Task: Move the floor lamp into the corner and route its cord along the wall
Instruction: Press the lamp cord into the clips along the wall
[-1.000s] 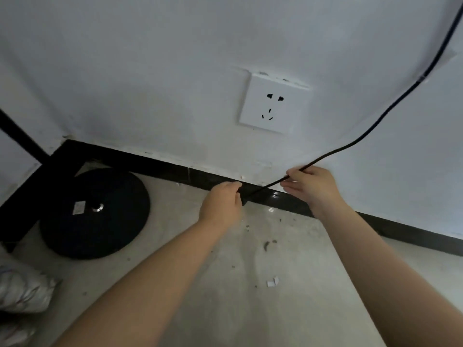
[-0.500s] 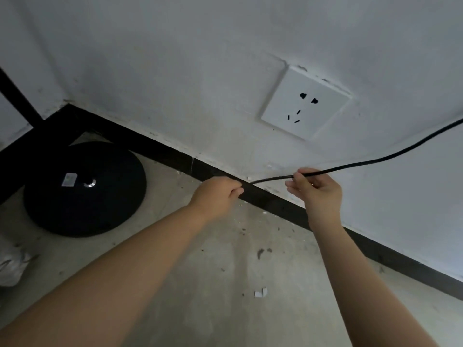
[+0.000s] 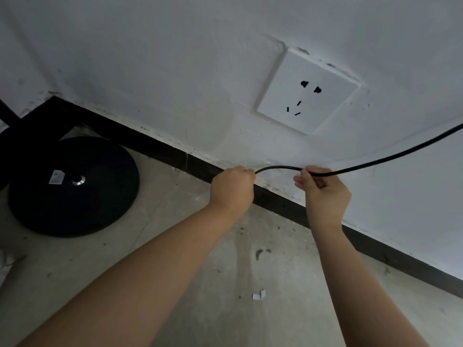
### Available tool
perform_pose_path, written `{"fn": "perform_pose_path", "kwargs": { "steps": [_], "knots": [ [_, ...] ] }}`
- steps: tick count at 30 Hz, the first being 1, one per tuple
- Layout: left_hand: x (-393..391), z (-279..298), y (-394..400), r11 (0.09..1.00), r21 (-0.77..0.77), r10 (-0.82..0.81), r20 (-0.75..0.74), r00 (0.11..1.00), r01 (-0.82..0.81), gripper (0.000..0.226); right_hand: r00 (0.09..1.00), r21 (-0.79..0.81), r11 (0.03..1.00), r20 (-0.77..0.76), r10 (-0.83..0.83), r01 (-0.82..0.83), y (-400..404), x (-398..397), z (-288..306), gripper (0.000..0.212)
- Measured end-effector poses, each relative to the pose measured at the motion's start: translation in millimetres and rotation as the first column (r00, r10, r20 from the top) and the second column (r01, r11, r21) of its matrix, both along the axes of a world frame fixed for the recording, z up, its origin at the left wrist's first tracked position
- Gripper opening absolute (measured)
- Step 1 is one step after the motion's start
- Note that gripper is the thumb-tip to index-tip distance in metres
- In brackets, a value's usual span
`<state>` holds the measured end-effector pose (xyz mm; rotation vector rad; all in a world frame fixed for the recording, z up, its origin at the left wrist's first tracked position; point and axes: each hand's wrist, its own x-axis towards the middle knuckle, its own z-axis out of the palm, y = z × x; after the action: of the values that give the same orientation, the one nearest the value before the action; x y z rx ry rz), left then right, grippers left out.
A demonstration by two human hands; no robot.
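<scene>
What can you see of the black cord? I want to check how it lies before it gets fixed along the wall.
The cord is thin, black and smooth, seemingly rubber-sheathed. It enters from the right edge of the view, sags down across the white wall below the socket, passes through the right hand, arcs in a small hump just above the black skirting, and ends inside the closed left hand. Its plug and far end are not visible. Nothing is plugged into the socket.

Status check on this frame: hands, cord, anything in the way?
Left hand and right hand both gripping the cord at the baseboard. Lamp base in corner. Socket empty. Nothing blocking.
</scene>
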<state>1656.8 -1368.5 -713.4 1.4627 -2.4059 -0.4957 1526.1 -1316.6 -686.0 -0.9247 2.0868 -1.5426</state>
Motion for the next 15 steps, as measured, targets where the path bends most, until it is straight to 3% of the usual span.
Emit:
{"fn": "perform_pose_path", "kwargs": {
  "steps": [11,15],
  "knots": [
    [10,-11,-11,1.0,0.022,-0.009,0.08,0.997,0.007,0.022,0.995,0.139,0.99,-0.099,0.012,0.002,0,-10,1,0.012],
    [20,-8,-17,0.995,0.092,-0.038,0.016,0.999,0.037,0.019,0.989,0.174,0.983,-0.146,-0.03,0.056,2,-13,2,0.013]
  ]
}}
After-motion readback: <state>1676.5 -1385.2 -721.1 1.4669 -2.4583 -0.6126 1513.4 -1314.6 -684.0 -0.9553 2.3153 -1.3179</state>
